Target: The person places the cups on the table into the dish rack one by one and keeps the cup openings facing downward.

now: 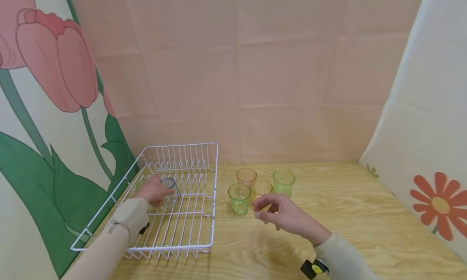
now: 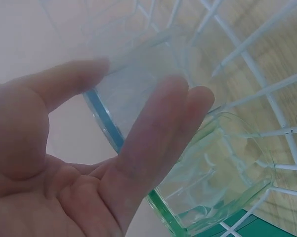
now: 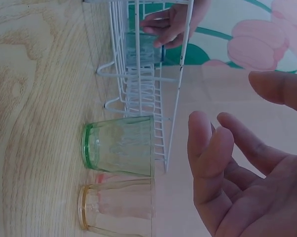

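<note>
In the rack, my left hand (image 1: 154, 190) grips a clear blue-tinted glass (image 2: 131, 91) near its thick blue base. Thumb and fingers lie on opposite sides of this glass, which is upside down. Beside it in the left wrist view is an upside-down green glass (image 2: 212, 192), close behind the fingers. My right hand (image 1: 286, 217) hovers over the table with loosely bent fingers and holds nothing. Nearest to it are a yellow glass (image 1: 261, 189) and a green glass (image 1: 239, 201), both upright. A pink-orange glass (image 1: 246, 175) and another green glass (image 1: 284, 182) stand just behind.
The white wire dish rack (image 1: 212, 215) takes up the left side of the wooden table (image 1: 339, 203). A pink cloth backdrop (image 1: 277, 77) closes off the back. Printed hangings stand at both sides, tulips (image 1: 58, 65) left and an orange flower (image 1: 440, 205) right.
</note>
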The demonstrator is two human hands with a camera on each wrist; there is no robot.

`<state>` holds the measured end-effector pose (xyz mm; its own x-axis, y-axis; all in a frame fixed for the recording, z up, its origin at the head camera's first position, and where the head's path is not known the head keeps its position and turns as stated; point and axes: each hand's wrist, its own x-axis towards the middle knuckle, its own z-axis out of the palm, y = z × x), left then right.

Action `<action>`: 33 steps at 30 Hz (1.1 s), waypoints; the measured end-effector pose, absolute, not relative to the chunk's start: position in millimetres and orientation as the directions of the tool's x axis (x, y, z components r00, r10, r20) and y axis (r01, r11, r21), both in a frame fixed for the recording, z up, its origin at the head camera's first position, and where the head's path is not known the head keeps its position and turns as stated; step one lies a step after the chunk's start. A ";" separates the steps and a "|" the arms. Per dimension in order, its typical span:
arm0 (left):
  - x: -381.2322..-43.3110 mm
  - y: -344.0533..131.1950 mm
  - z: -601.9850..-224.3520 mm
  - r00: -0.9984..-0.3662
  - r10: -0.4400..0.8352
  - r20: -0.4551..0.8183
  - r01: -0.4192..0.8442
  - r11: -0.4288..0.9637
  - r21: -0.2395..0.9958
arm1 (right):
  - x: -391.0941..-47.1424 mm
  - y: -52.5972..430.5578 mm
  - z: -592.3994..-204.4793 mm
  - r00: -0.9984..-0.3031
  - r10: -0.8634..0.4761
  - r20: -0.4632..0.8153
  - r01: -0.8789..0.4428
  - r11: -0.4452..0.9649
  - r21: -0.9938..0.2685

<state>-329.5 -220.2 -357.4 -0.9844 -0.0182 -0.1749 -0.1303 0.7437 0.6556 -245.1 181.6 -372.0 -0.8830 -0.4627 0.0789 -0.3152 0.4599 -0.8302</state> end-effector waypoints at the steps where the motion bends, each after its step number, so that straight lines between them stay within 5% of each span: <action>1: -329.1 -220.6 -357.1 -0.984 -0.017 -0.179 -0.132 0.743 0.656 | -245.4 181.7 -372.0 -0.886 -0.457 0.076 -0.312 0.465 -0.828; 14: -295.5 -213.7 -313.6 -0.981 0.081 -0.174 -0.026 0.841 0.540 | -255.7 188.0 -381.3 -0.958 -0.267 0.102 -0.244 0.580 -0.777; 21: -273.5 -201.3 -278.6 -0.984 0.176 -0.038 0.145 0.900 0.412 | -269.3 200.7 -395.8 -0.979 -0.130 0.158 -0.204 0.682 -0.703; 33: -207.8 -154.2 -291.4 -0.966 0.237 0.104 0.258 0.909 0.326 | -293.0 224.7 -406.1 -0.981 0.016 0.195 -0.126 0.710 -0.693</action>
<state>-207.8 -154.2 -291.4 -0.9660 0.2366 0.1042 0.2580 0.9094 0.3263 -293.0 224.7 -406.1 -0.9806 0.0159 0.1952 -0.1264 0.7100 -0.6928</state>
